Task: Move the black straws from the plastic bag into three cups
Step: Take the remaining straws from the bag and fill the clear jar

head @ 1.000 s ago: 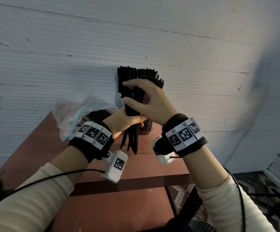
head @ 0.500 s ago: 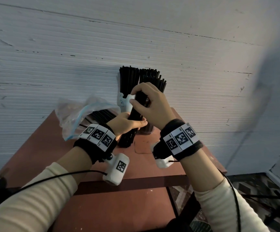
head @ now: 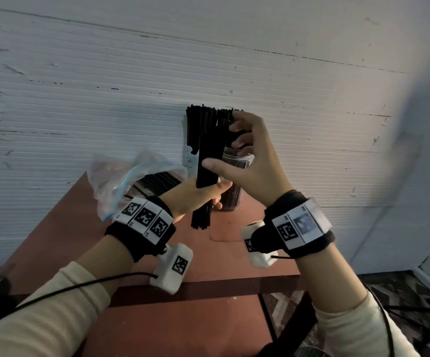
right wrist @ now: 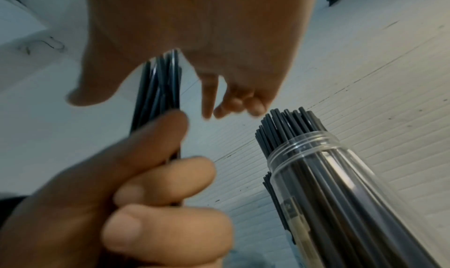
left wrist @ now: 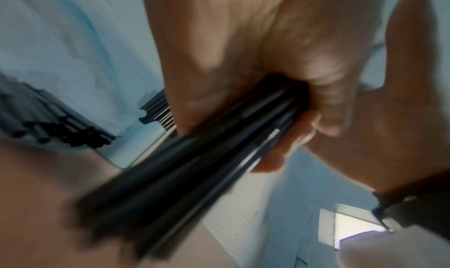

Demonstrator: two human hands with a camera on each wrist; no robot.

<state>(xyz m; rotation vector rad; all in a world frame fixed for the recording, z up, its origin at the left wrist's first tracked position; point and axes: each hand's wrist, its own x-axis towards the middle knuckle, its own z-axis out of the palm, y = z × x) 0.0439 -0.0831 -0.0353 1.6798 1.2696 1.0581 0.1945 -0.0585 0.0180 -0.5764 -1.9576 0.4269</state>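
My left hand [head: 198, 197] grips a bundle of black straws [head: 207, 171] near its lower half and holds it upright above the table. My right hand [head: 247, 155] is beside the bundle's upper part, with the thumb touching the front and the fingers loosely curled, not closed round it. In the right wrist view the bundle [right wrist: 158, 91] passes between the right hand's [right wrist: 194, 31] thumb and fingers. Behind stand a clear cup [head: 231, 197] and a white cup [head: 190, 161], both packed with straws. The plastic bag [head: 121, 181] lies to the left with straws [head: 157, 180] inside.
The reddish-brown table [head: 80, 228] stands against a white ribbed wall [head: 105, 86]. Its front edge [head: 208, 287] is near my wrists, with patterned floor [head: 401, 305] to the lower right. More straw tips [head: 224, 117] rise behind the clear cup.
The right hand has let go of the bundle's top and spread its fingers, keeping only the thumb on it. The left hand has turned the bundle more upright, towards the clear cup.
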